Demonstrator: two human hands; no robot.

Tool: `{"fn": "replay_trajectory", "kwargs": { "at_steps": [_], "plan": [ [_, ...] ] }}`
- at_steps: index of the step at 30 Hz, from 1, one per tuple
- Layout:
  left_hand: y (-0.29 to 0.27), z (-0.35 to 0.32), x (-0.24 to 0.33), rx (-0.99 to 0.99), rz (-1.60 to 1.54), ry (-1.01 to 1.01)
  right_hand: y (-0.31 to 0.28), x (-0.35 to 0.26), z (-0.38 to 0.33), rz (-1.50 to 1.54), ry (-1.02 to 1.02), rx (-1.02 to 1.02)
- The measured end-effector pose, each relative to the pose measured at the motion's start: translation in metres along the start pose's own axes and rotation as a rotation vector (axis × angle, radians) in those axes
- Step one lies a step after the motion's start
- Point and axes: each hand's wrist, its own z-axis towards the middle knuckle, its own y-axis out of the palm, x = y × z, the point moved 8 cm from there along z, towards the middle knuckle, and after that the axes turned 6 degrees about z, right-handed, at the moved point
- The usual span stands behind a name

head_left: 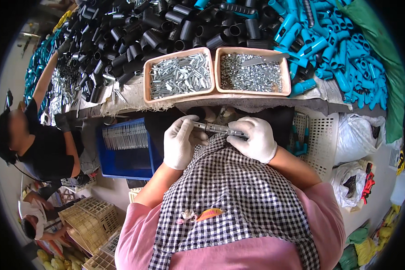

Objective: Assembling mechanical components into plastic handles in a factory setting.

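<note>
Both gloved hands hold one metal blade part (220, 129) at the frame centre, just below the bench (256, 104). The left hand (181, 141) fingers wrap one end, the right hand (253, 138) pinches the other. Better to keep it level and grip firmly, I think.
</note>
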Motion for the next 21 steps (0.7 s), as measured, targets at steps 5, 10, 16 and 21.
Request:
{"fn": "replay_trajectory", "kwargs": {
  "at_steps": [5, 10, 16, 21],
  "plan": [
    [0.018, 0.007, 0.001, -0.205, -0.009, -0.076, -0.016, 0.014, -0.004, 0.157, 0.086, -0.004],
    [0.034, 0.011, 0.003, -0.277, 0.181, -0.068, -0.032, 0.019, -0.01, 0.147, 0.114, 0.013],
    [0.077, 0.005, 0.019, -0.269, 0.69, 0.119, -0.045, 0.026, -0.017, 0.227, 0.215, 0.077],
    [0.125, 0.013, 0.035, -0.472, 0.778, 0.251, -0.073, 0.038, -0.034, 0.294, 0.227, 0.202]
  ]
}}
